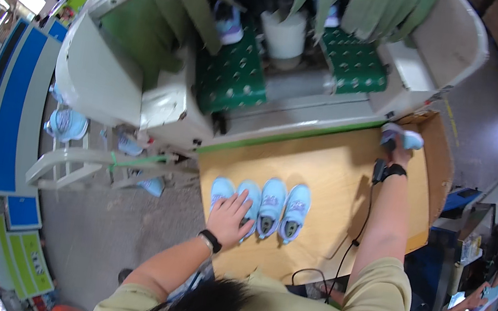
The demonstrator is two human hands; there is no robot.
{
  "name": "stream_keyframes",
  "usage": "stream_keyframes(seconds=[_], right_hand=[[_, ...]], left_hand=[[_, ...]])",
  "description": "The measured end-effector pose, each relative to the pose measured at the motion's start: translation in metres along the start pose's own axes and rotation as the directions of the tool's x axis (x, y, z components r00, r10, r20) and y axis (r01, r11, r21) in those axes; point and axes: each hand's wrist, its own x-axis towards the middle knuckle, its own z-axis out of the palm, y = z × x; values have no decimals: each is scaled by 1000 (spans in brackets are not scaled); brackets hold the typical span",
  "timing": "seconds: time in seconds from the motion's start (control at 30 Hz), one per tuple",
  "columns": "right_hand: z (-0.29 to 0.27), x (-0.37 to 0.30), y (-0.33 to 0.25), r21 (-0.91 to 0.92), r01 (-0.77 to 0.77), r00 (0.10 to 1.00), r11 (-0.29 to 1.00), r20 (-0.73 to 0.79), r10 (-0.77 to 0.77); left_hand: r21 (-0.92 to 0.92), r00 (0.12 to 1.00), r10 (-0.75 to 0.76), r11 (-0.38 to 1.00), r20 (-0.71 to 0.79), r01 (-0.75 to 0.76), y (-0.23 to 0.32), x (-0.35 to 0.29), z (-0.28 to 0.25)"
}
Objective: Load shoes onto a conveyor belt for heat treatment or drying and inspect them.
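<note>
Four light-blue shoes stand in a row on a wooden table (331, 168), toes pointing away from me. My left hand (228, 218) lies over the two at the left, the leftmost shoe (222, 186) and the second shoe (250, 189), with its fingers stretched out and apart. To its right are the third shoe (273, 199) and the fourth shoe (297, 205), untouched, with dark inserts in their openings. At the table's far right corner, my right hand (399, 153) is closed round a light-blue and grey shoe (414, 140); its fingers are partly hidden.
Beyond the table stands a white machine (106, 76) with green strip curtains and green perforated belts (229, 72), a shoe (229, 24) on one. Cardboard (438, 158) edges the table's right. A rack (81, 156) with shoes is at left. At right, another person's hand (475, 299) holds a shoe.
</note>
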Motion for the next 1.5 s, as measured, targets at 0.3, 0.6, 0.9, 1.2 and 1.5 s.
stream_keyframes(seconds=[0.3,0.6,0.9,1.2,1.5], right_hand=[[-63,-157,49,-85,463,860,882,283,-424],[-72,-370,107,-399,698,713,594,459,-530],[-154,-472,208,-751,625,773,212,557,-304],[-269,-613,342,-788,-39,992,614,43,118],[-319,-716,501,-689,-359,925,630,-169,341]], left_hand=[[2,999,-22,1000,34,22,-6,-1,-1],[18,999,44,999,0,-44,-4,-1,8],[-1,987,151,989,-53,-151,-25,-7,24],[79,981,172,983,-88,-165,-16,3,30],[102,965,236,969,-116,-225,-9,-4,27]])
